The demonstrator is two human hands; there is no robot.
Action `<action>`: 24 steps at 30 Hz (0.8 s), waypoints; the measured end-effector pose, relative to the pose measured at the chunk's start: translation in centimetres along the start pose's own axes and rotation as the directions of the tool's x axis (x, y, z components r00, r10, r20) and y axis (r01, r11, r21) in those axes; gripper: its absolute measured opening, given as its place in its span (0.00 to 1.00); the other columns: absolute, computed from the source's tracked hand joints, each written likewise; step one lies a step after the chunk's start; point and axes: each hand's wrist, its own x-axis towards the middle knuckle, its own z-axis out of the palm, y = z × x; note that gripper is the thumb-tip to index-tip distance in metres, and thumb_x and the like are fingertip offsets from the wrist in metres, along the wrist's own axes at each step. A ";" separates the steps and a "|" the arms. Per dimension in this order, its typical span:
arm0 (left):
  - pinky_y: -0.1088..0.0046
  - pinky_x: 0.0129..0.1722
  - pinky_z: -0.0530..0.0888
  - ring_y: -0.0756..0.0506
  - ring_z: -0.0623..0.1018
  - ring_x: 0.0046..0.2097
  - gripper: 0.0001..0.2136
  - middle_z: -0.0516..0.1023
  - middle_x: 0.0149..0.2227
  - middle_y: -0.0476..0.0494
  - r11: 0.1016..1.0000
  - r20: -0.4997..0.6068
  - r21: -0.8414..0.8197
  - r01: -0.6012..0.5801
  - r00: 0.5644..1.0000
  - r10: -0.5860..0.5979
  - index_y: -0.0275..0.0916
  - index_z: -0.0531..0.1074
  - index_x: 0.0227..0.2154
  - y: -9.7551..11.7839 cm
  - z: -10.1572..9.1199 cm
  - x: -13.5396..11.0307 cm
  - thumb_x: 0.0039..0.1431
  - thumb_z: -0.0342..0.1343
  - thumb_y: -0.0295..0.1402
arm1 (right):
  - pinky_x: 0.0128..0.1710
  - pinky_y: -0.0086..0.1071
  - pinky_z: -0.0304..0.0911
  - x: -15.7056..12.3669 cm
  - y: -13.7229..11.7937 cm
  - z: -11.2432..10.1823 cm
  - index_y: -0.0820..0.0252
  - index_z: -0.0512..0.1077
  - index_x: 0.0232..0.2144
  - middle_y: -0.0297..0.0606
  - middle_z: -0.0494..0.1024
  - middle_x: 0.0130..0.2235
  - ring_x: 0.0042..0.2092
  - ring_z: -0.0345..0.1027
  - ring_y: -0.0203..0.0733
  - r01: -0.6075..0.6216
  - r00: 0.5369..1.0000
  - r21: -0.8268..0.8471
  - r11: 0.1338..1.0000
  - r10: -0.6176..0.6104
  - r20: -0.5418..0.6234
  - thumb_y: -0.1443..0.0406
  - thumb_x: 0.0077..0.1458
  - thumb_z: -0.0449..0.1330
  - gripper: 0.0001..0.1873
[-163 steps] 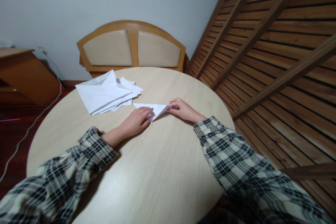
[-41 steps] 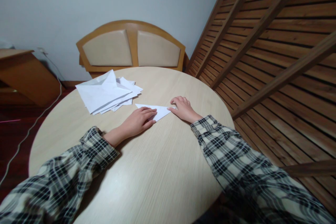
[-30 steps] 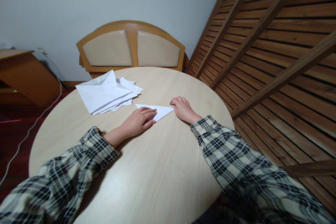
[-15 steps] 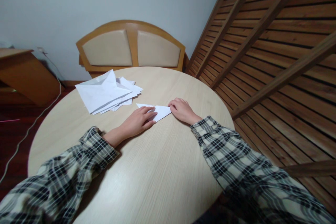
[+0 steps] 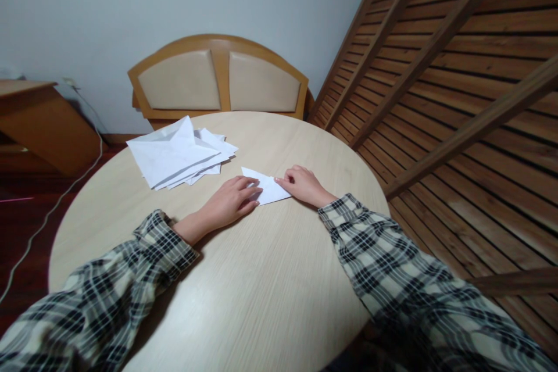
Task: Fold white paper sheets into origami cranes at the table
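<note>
A small piece of folded white paper (image 5: 271, 190) lies on the round wooden table (image 5: 244, 279), its outline pointed at the far left. My left hand (image 5: 235, 197) rests on the paper's left part, fingers spread and lying over it. On the right side, my right hand (image 5: 303, 183) has its fingers curled, with thumb and forefinger on the paper's upper right part. The right corner is partly hidden under that hand.
A loose stack of folded white sheets (image 5: 174, 154) lies at the table's back left. Behind the table stands a padded wooden headboard (image 5: 181, 80). Slatted wood (image 5: 457, 116) leans along the right. A white cable (image 5: 56, 203) trails over the floor at left.
The folded paper has turned clockwise between my hands, its right corner now nearer me. My right thumb and forefinger have shifted left onto its upper edge; my left hand is nearly still.
</note>
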 end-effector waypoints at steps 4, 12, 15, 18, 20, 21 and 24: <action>0.53 0.53 0.71 0.37 0.72 0.54 0.13 0.74 0.52 0.32 0.999 -0.033 0.045 0.010 0.999 -0.008 0.37 0.73 0.51 0.0 0.0 0.0 0.67 0.53 0.34 | 0.31 0.34 0.50 0.0 0.3 0.2 0.58 0.62 0.21 0.34 0.69 0.26 0.30 0.60 0.37 0.038 0.999 0.094 0.995 -0.038 -0.010 0.52 0.63 0.56 0.23; 0.58 0.47 0.73 0.39 0.74 0.46 0.08 0.76 0.45 0.34 0.985 -0.093 0.137 0.106 0.991 -0.094 0.35 0.73 0.39 -0.2 0.1 0.2 0.65 0.55 0.35 | 0.32 0.32 0.58 -0.3 -0.2 0.4 0.58 0.66 0.31 0.36 0.75 0.33 0.34 0.66 0.39 -0.035 0.999 0.390 0.920 0.036 0.005 0.56 0.57 0.62 0.13; 0.59 0.45 0.72 0.39 0.73 0.44 0.08 0.75 0.43 0.36 0.977 -0.098 0.180 0.119 0.990 -0.102 0.36 0.73 0.36 -0.4 0.1 0.2 0.66 0.54 0.35 | 0.34 0.33 0.65 -0.3 -0.5 0.4 0.59 0.66 0.46 0.38 0.78 0.37 0.35 0.71 0.40 -0.111 0.993 0.627 0.771 0.062 0.100 0.61 0.57 0.62 0.16; 0.60 0.43 0.72 0.40 0.72 0.42 0.09 0.75 0.40 0.37 0.970 -0.106 0.198 0.138 0.987 -0.119 0.36 0.73 0.35 -0.5 0.1 0.1 0.66 0.53 0.36 | 0.40 0.36 0.70 -0.2 -0.5 0.4 0.60 0.62 0.58 0.44 0.79 0.44 0.40 0.74 0.41 -0.131 0.990 0.735 0.665 0.048 0.133 0.65 0.55 0.63 0.28; 0.60 0.41 0.72 0.40 0.72 0.40 0.10 0.74 0.38 0.38 0.964 -0.113 0.205 0.168 0.983 -0.147 0.37 0.73 0.33 -0.5 0.1 0.1 0.66 0.54 0.38 | 0.45 0.38 0.71 -0.1 -0.5 0.3 0.61 0.65 0.57 0.46 0.78 0.49 0.44 0.74 0.42 -0.093 0.993 0.747 0.658 0.010 0.115 0.67 0.54 0.63 0.28; 0.61 0.40 0.72 0.40 0.71 0.39 0.11 0.73 0.36 0.38 0.960 -0.122 0.210 0.188 0.979 -0.165 0.37 0.73 0.32 -0.5 0.1 0.1 0.65 0.54 0.39 | 0.47 0.39 0.70 -0.1 -0.5 0.3 0.62 0.68 0.55 0.47 0.78 0.51 0.46 0.74 0.43 -0.066 0.995 0.751 0.657 -0.017 0.103 0.67 0.54 0.63 0.25; 0.61 0.39 0.71 0.41 0.70 0.37 0.11 0.72 0.34 0.40 0.947 -0.158 0.199 0.251 0.962 -0.222 0.38 0.73 0.31 -0.6 0.1 0.0 0.63 0.57 0.40 | 0.54 0.43 0.67 0.0 -0.6 0.3 0.62 0.74 0.49 0.46 0.78 0.52 0.50 0.74 0.44 0.038 0.994 0.743 0.668 -0.102 0.041 0.67 0.55 0.62 0.17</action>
